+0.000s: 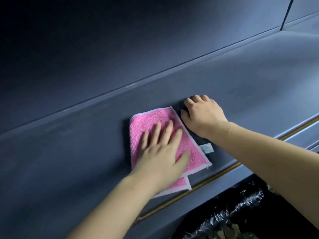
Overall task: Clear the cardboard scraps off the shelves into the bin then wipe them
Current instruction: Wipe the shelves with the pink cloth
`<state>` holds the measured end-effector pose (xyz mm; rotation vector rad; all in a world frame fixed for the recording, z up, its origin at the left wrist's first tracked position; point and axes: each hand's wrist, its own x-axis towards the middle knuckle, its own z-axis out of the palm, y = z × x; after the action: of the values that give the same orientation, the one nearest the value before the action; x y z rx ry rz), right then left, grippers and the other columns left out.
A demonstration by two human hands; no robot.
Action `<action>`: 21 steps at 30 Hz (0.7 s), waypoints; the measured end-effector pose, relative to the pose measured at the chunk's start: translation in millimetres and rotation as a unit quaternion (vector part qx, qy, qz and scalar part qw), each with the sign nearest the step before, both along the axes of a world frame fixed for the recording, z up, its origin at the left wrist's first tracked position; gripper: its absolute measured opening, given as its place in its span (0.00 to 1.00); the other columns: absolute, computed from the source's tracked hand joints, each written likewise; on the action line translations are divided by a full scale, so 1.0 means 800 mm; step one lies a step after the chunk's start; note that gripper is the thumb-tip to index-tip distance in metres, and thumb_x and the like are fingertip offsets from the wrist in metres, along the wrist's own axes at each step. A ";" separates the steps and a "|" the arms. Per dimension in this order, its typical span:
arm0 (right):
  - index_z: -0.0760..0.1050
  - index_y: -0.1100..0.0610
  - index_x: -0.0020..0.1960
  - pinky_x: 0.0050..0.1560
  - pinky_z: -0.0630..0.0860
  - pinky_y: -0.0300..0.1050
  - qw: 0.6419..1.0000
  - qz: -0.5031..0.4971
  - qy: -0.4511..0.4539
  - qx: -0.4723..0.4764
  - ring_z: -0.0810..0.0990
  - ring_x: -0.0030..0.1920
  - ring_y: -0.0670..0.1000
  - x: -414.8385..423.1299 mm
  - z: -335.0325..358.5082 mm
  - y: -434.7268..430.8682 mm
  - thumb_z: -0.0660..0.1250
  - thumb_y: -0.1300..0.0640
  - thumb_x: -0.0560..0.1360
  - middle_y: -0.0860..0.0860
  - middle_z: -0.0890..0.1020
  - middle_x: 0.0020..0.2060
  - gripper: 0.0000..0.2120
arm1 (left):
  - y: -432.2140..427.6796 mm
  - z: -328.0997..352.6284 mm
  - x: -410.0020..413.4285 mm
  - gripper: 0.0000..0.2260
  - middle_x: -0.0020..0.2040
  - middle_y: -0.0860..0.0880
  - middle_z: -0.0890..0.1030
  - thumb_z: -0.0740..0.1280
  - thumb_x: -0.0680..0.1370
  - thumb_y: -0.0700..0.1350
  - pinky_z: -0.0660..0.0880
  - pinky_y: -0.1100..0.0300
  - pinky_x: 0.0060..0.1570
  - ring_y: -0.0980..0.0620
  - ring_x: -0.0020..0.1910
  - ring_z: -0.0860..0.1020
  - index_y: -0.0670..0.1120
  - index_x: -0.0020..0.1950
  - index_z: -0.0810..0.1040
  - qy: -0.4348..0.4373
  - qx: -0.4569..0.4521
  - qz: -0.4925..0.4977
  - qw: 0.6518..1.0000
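Observation:
A folded pink cloth [151, 121] with a white hem and a small white label lies flat on the dark grey-blue shelf [69, 152]. My left hand [164, 150] presses on it with fingers spread and palm down. Just right of the cloth, my right hand [202, 114] rests on the shelf with fingers curled under; whether anything is inside it is hidden. No cardboard scraps show on the shelf. A bin lined with a black plastic bag [241, 209] stands below the shelf's front edge at the lower right.
The shelf's back wall [120, 40] rises close behind the hands. A gold strip [207, 180] runs along the shelf's front edge. A vertical divider [287, 12] stands at the upper right.

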<state>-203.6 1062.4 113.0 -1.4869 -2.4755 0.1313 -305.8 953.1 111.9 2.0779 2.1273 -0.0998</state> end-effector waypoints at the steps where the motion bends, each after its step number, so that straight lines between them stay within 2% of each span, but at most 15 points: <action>1: 0.69 0.59 0.64 0.64 0.63 0.47 1.000 0.008 -0.002 -0.004 0.68 0.65 0.58 -0.004 0.000 -0.005 0.52 0.50 0.79 0.56 0.73 0.62 0.19 | 0.001 0.001 -0.007 0.29 0.76 0.54 0.34 0.40 0.75 0.60 0.34 0.51 0.73 0.52 0.75 0.34 0.54 0.76 0.40 0.004 -0.003 0.014 1.000; 4: 0.69 0.59 0.63 0.63 0.63 0.47 0.999 0.045 -0.006 -0.007 0.68 0.65 0.57 -0.016 -0.006 -0.014 0.52 0.51 0.79 0.55 0.73 0.62 0.18 | 0.005 0.001 -0.024 0.26 0.76 0.55 0.36 0.47 0.79 0.58 0.37 0.51 0.75 0.52 0.76 0.36 0.55 0.76 0.42 0.006 0.000 0.051 0.999; 10: 0.69 0.58 0.63 0.62 0.63 0.46 0.999 0.050 0.015 -0.016 0.68 0.65 0.57 -0.022 -0.003 -0.020 0.53 0.51 0.79 0.55 0.73 0.61 0.18 | -0.006 0.003 -0.018 0.26 0.77 0.53 0.39 0.49 0.79 0.56 0.37 0.50 0.74 0.51 0.76 0.37 0.55 0.76 0.45 -0.007 -0.003 0.030 1.000; 14: 0.68 0.57 0.66 0.63 0.64 0.46 0.995 0.094 0.022 -0.021 0.68 0.65 0.57 -0.041 -0.002 -0.031 0.53 0.51 0.79 0.54 0.73 0.63 0.19 | -0.018 0.009 -0.031 0.25 0.77 0.56 0.42 0.54 0.78 0.58 0.44 0.56 0.73 0.55 0.76 0.45 0.58 0.73 0.53 -0.060 0.032 0.053 0.996; 18: 0.69 0.58 0.64 0.61 0.64 0.46 0.995 0.072 0.058 -0.027 0.69 0.63 0.58 -0.046 -0.007 -0.027 0.52 0.52 0.79 0.55 0.74 0.62 0.18 | -0.008 0.004 -0.047 0.29 0.77 0.54 0.39 0.49 0.78 0.61 0.40 0.57 0.73 0.55 0.76 0.40 0.54 0.76 0.43 -0.035 0.026 0.068 0.997; 21: 0.71 0.60 0.62 0.59 0.65 0.47 0.995 0.052 0.084 -0.018 0.69 0.61 0.58 -0.044 -0.007 -0.029 0.52 0.54 0.80 0.56 0.74 0.60 0.17 | 0.014 0.003 -0.079 0.26 0.77 0.54 0.40 0.48 0.79 0.58 0.39 0.54 0.74 0.52 0.76 0.40 0.57 0.75 0.44 -0.024 0.028 0.110 0.993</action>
<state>-239.0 1039.1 107.2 -1.3016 -2.4271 0.3081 -369.0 964.1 114.1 1.8377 2.3381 0.0391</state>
